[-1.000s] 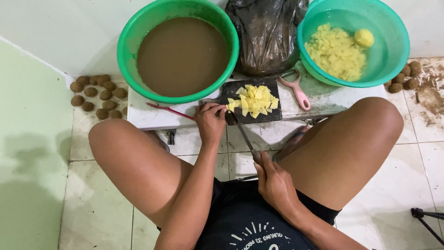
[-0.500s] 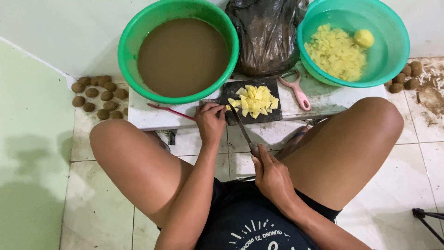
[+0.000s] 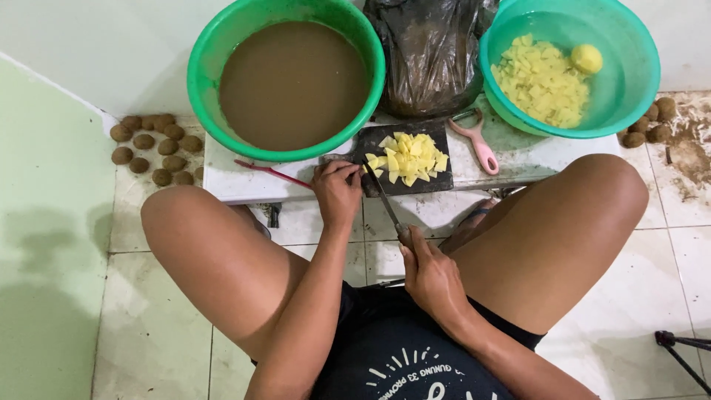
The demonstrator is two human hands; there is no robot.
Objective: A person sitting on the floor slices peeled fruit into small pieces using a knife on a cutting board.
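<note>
Cutting stage, seen from above the seated person. The right hand (image 3: 432, 280) was closed round the handle of a knife (image 3: 386, 206), whose blade ran up and to the left onto the near left corner of a dark board (image 3: 437, 132) lying on the low white bench (image 3: 518, 159). The left hand (image 3: 337, 194) rested at that same corner with its fingers curled together; whether they pinched a last potato slice under the blade could not be made out. A heap of yellow potato pieces (image 3: 409, 157) covered the middle of the board, just right of the blade tip. Behind stood a green basin of brown water (image 3: 285, 78), a dark plastic bag (image 3: 429, 52) and a teal basin (image 3: 570, 70) holding cut pieces and one peeled potato; a pink peeler (image 3: 478, 144) lay beside the board, and unpeeled potatoes (image 3: 152, 144) sat on the floor at left. The step appeared to be the final chopping of one potato; any further stroke would call for fingertips kept clear of the edge. Compared with a second earlier, the right hand had advanced toward the board and the blade lay further onto it; the left hand had barely shifted.
</note>
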